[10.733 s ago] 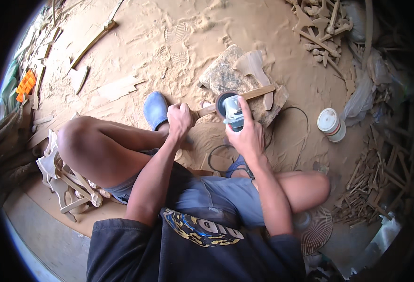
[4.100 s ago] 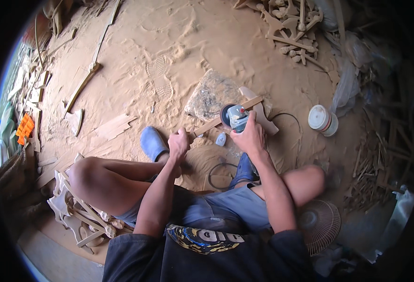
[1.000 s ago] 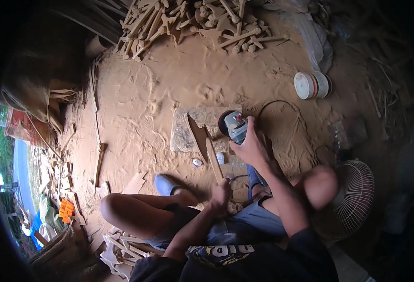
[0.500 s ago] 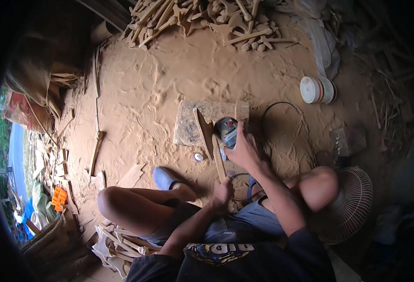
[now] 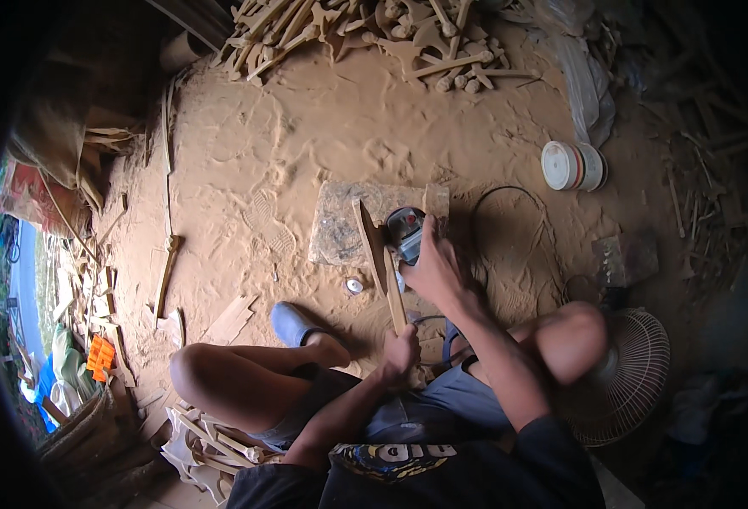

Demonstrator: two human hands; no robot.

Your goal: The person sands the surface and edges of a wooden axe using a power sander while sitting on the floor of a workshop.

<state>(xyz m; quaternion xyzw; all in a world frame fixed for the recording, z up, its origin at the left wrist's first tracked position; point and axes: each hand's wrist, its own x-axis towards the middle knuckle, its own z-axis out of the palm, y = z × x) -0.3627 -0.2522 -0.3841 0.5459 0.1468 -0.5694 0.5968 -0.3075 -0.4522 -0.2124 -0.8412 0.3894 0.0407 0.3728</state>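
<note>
My left hand [image 5: 402, 349] is closed around the handle end of a wooden toy axe [image 5: 396, 299], whose broad blade points away from me. My right hand [image 5: 433, 270] grips a power grinder [image 5: 406, 240] with a dark round head. The grinder's head sits against or very close to the right side of the axe blade; the exact contact is hidden. Both are over a worn, stained block [image 5: 333, 225] on the dusty ground. A small white-capped item [image 5: 354, 287] stands just in front of the block.
Carved wooden pieces form a heap [image 5: 374, 38] at the far side, and more lie [image 5: 212, 445] beside my left leg. A white bucket [image 5: 565, 165] lies on its side at the right. A cable [image 5: 509, 188] loops near the block; a fan [image 5: 633, 373] stands by my right knee.
The grinder has shifted slightly left and farther away and turned a little against the wooden axe. Both hands keep their holds. The whole view has shifted slightly.
</note>
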